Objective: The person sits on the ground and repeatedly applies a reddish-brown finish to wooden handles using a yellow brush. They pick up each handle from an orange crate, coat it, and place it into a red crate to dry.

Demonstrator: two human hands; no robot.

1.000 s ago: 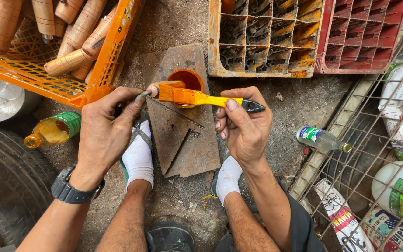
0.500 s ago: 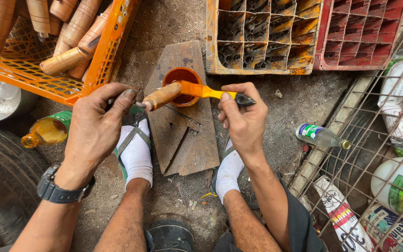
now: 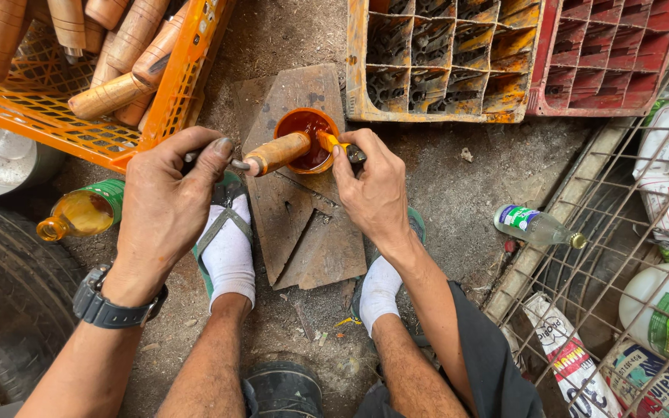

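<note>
Orange stain fills the small cup on the metal plate, far from the feet. The wooden handle lies across its rim, long axis left to right. The left hand pinches the metal spike at its left end. The right hand, nearer the cup, grips a brush dipped in.

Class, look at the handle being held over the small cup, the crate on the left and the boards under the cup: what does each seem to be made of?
Handle: seemingly turned wood, glossy orange-brown where wet with stain.
Left crate: likely moulded plastic, bright orange with a mesh floor, scuffed.
Boards: flat brown slabs, dull and stained; wood or rusted metal, hard to tell.
Cup: material unclear, coated in orange liquid.
</note>
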